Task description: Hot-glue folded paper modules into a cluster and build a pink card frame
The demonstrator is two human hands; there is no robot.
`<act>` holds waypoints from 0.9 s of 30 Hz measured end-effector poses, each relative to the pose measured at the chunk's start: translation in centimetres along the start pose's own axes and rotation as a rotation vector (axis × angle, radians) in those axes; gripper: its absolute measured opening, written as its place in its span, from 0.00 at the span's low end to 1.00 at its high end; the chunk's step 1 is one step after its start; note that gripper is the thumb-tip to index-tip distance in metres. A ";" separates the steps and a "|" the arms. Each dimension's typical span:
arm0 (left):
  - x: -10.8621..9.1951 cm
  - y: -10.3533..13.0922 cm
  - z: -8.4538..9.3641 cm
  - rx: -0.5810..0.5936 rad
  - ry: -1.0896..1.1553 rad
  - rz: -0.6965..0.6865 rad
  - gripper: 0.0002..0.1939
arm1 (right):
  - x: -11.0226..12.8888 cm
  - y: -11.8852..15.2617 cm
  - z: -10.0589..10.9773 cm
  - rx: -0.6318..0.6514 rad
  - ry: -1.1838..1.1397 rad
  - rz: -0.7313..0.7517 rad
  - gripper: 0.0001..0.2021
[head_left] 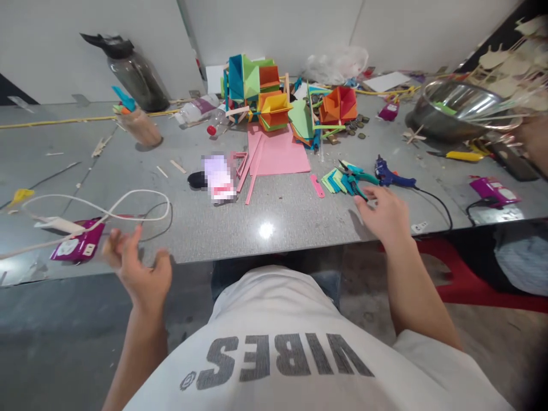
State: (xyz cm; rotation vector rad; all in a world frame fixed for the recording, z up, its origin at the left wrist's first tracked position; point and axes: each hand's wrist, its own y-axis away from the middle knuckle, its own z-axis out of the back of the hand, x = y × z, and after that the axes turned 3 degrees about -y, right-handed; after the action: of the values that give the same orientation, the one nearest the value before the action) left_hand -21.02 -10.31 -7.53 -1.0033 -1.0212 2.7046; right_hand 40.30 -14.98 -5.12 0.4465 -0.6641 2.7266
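Observation:
My left hand (pixel 139 260) hovers at the table's front edge, fingers apart and curved, with nothing in it. Beside it lie a purple packet (pixel 79 245) and a looped white cable (pixel 141 216). On the right, my right hand (pixel 387 214) has its thumb and forefinger at the handle ends of teal-handled pliers (pixel 357 176). The pliers lie partly over a fan of green, yellow and blue paper strips (pixel 333 180). Just behind that hand is a blue glue gun (pixel 391 174) with a black cord. A small pink piece (pixel 317 186) lies left of the strips.
Pink sheets (pixel 282 154) and strips lie mid-table beside a blurred-out phone (pixel 219 180). Folded colored paper shapes (pixel 274 111) stand behind. A dark bottle (pixel 139 80), a wooden cup (pixel 141 128) and a metal bowl (pixel 454 120) line the back. Someone's arm (pixel 537 142) shows far right.

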 end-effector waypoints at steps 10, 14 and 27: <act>-15.3 -4.2 -8.1 0.421 0.191 -0.605 0.20 | -1.3 -7.3 -2.9 0.184 0.023 0.142 0.37; -25.3 -7.9 -16.3 0.848 0.231 -0.510 0.14 | -1.0 -7.1 -3.6 0.141 0.114 0.062 0.33; -35.8 -7.9 -34.1 0.940 0.010 -0.379 0.32 | -1.5 -7.5 -5.1 0.039 -0.045 0.049 0.27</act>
State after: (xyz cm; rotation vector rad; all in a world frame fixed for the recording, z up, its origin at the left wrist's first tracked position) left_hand 26.47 4.60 -2.11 -0.5495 0.1210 2.3714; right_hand 43.20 -6.51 -7.06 0.5084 -0.6423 2.7875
